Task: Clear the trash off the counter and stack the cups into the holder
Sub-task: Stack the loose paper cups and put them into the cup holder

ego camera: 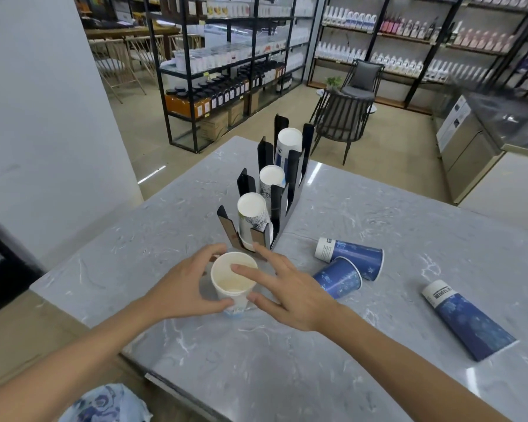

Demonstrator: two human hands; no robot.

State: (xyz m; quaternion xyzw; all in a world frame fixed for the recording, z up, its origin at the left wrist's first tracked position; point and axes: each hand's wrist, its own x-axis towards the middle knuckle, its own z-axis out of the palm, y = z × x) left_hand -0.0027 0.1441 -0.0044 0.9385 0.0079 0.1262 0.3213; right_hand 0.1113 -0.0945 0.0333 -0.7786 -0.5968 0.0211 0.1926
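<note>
A white paper cup (232, 280) stands upright on the grey marble counter (287, 360), just in front of the black cup holder (272, 196). My left hand (183, 284) wraps its left side. My right hand (290, 287) hovers at its right with fingers spread, the index finger over the rim. The holder has three slots, each holding upside-down cups (252, 208). Two blue cups (348, 257) lie on their sides to the right. A further blue cup stack (467, 321) lies farther right.
A bag with crumpled blue-and-white paper (104, 403) sits below the counter's near edge at the bottom left. A white pillar (43, 132) rises on the left. Black shelving (226, 71) and dark chairs (345, 117) stand beyond the counter.
</note>
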